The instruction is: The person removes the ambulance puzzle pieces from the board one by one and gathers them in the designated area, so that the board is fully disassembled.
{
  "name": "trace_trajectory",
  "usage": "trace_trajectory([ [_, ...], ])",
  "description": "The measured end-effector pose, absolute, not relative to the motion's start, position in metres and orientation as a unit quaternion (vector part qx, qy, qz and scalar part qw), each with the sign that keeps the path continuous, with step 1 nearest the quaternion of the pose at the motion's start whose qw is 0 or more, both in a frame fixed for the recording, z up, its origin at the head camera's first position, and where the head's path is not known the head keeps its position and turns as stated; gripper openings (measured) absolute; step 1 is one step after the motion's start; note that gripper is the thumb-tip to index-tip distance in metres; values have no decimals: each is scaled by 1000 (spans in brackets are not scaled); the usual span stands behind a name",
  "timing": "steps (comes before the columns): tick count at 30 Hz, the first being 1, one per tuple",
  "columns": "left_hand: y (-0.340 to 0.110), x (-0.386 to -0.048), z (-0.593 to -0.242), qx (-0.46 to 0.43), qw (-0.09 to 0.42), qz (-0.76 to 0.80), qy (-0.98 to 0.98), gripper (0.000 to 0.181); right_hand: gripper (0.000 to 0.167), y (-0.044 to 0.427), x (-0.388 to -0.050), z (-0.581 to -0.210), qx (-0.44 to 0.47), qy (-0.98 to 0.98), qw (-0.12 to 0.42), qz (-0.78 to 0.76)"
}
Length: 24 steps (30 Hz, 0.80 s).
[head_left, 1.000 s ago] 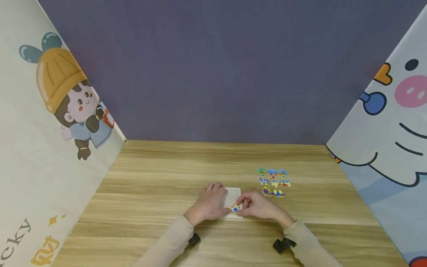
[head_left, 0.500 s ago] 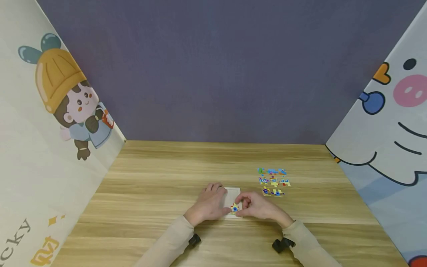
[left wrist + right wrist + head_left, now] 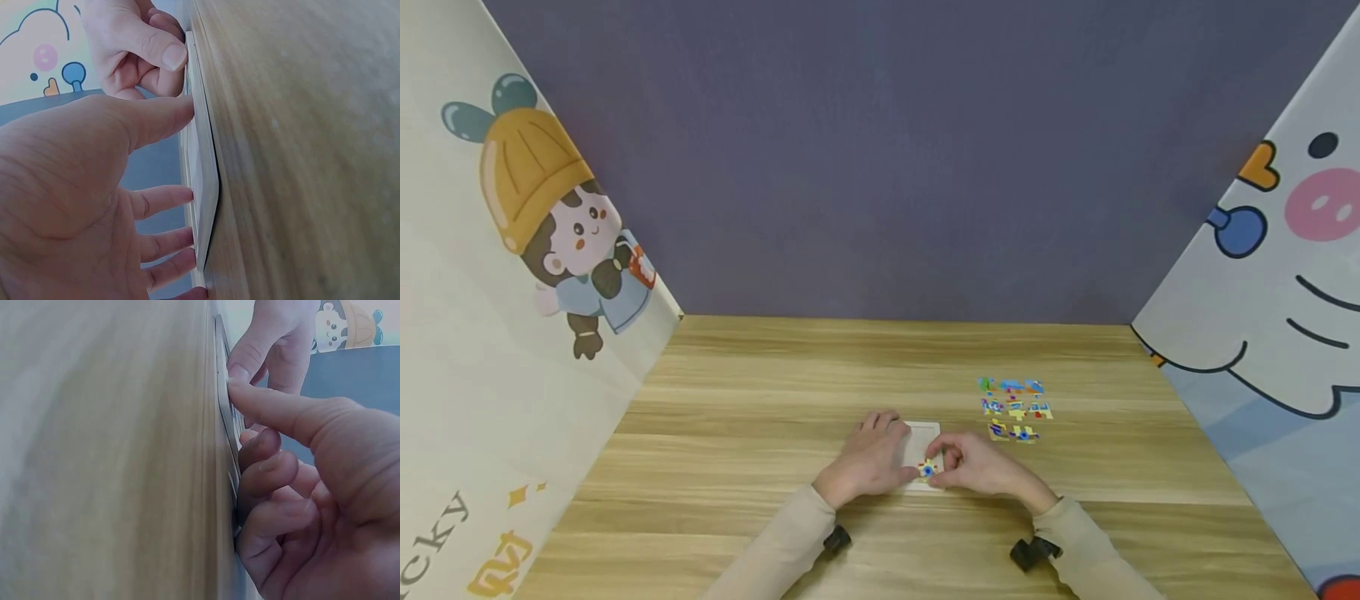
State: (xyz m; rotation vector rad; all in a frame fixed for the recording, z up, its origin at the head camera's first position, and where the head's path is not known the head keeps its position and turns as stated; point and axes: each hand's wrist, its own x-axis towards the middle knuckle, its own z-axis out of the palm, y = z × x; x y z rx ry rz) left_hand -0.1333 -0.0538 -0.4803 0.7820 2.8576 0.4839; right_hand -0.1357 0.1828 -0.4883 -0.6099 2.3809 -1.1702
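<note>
A pale shallow puzzle tray [image 3: 922, 433] lies flat on the table, partly covered by both hands. In its lower right corner is a yellow jigsaw puzzle piece [image 3: 928, 470] with a blue round shape and red bits. My right hand [image 3: 981, 467] holds this piece at its right side with thumb and forefinger; in the right wrist view its other fingers [image 3: 275, 515] are curled. My left hand [image 3: 872, 458] rests on the tray's left side, fingers spread and fairly straight, its thumb by the piece. In the left wrist view the tray [image 3: 203, 162] shows edge-on under the left fingertips.
Several colourful puzzle pieces [image 3: 1017, 409] lie in rows on the wooden table [image 3: 760, 392], behind and right of the right hand. A dark panel [image 3: 880, 167] stands along the back edge, and printed walls [image 3: 460, 292] flank both sides.
The puzzle piece has settled very slightly lower and flatter in the tray corner, with the right fingers moving a little along with it. The left hand has hardly moved.
</note>
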Motion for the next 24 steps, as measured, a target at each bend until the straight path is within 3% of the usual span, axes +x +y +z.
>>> trace_trajectory([
  [16, -53, -133, -480, 248, 78, 175, 950, 63, 34, 180, -131, -487, -201, 852, 200, -441],
  [24, -53, -132, -478, 249, 75, 175, 950, 62, 31, 177, -131, -488, -182, 871, 171, -423],
])
